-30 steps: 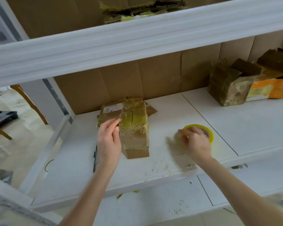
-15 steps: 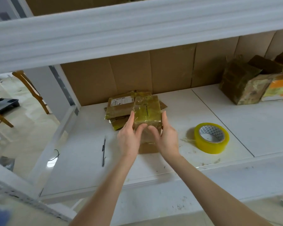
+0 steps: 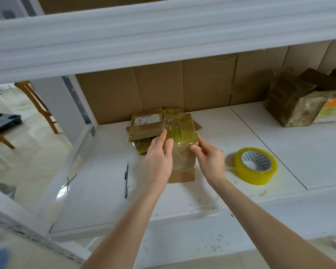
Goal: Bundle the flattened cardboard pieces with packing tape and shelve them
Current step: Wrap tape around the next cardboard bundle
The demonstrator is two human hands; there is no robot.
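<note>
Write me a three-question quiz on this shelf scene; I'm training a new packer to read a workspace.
1. True or false: the yellow tape roll is in the right hand.
2. What lies on the shelf left of the taped cardboard bundle? A) slim dark tool B) tape roll C) nothing
3. How many hands touch the bundle?

Key: 1 false, the roll lies on the shelf beside that hand. 2 A. 3 two, the left hand and the right.
</note>
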